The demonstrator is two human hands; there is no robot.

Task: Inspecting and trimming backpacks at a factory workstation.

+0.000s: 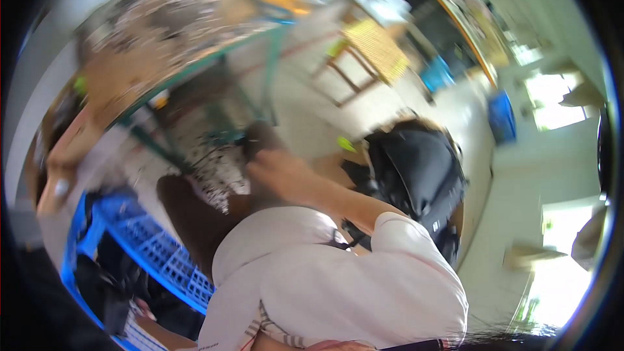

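Observation:
My right hand (276, 170) is over my dark-trousered leg near the knee. Motion smears its fingers, and I cannot make out anything in it. At the lower left, a forearm that appears to be mine reaches over a blue plastic crate (153, 237) with slatted sides. My left hand (144, 311) is at the end of that forearm, beside dark items in the crate (114, 286). Its fingers are too dim and blurred to read. A white-and-blue striped piece (153, 333) lies close to that forearm.
A cluttered worktable (175, 78) with a green frame stands at the front left, a co-worker's arm (68, 143) beside it. Dark scraps (221, 169) litter the floor. A black backpack (416, 169) is at my right; beyond are a wooden stool (370, 49) and blue bins (500, 117).

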